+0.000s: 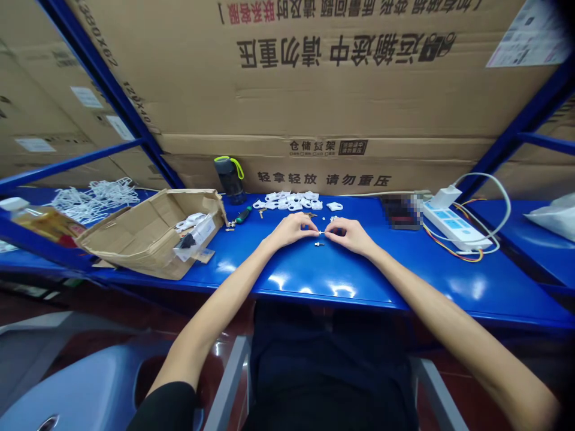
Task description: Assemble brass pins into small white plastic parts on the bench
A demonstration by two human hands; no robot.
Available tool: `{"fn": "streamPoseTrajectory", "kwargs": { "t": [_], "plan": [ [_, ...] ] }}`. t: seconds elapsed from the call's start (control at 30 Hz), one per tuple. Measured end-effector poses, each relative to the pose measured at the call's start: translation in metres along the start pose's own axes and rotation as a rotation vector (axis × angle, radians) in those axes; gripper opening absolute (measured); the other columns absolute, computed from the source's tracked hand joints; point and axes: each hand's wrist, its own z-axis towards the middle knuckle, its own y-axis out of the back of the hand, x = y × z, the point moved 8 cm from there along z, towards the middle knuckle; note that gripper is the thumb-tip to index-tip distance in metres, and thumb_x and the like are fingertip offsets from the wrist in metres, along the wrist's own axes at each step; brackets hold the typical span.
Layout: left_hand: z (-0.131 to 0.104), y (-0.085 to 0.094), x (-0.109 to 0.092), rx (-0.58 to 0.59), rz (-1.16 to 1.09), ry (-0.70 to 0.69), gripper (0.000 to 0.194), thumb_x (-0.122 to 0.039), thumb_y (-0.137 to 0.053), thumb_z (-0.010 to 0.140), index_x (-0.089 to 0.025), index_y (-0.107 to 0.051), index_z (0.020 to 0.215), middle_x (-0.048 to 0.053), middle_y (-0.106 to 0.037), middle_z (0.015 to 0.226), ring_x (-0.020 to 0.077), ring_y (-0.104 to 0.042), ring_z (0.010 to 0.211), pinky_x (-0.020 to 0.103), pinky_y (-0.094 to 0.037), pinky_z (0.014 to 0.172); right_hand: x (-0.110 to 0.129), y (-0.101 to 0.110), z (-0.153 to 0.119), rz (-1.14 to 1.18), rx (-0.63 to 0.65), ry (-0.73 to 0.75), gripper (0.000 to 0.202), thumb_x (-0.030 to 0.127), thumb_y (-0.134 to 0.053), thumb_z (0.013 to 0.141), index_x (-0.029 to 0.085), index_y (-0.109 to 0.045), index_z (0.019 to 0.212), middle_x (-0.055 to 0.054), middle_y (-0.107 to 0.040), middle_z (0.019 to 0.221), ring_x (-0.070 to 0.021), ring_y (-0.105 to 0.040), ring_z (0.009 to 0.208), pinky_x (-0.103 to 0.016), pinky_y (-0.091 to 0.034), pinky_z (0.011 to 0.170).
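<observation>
Both my hands meet over the middle of the blue table. My left hand (291,230) pinches one end of a small pin-like metal part (320,233), and my right hand (351,235) pinches its other end; the fingertips cover much of it. Just below, a similar small metal part (318,244) lies on the table. Behind my hands is a pile of white plastic ring-shaped pieces (294,201), with one white piece (335,206) apart on the right. Tiny white bits (333,218) lie close to my right fingers.
On the left stands an open cardboard box (130,242) with white pieces and a plastic bag inside. A green-handled screwdriver (244,215) and a dark bottle (230,182) are near it. To the right are a dark flat object (399,212) and a power strip (458,226) with cables.
</observation>
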Motion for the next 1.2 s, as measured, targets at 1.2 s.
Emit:
{"fn": "streamPoseTrajectory", "kwargs": {
  "t": [1.2],
  "plan": [
    [-0.003,0.005,0.004,0.125,-0.052,0.032,0.027,-0.048,-0.077,0.09,-0.024,-0.087,0.095,0.005,-0.076,0.088,0.0179,-0.065,0.079,0.029,-0.047,0.073,0.018,-0.005,-0.001,0.004,0.144,0.133,0.018,0.039,-0.066,0.097,0.027,-0.079,0.098,-0.007,-0.076,0.114,-0.0266,-0.068,0.112,-0.046,-0.05,0.106]
  ]
}}
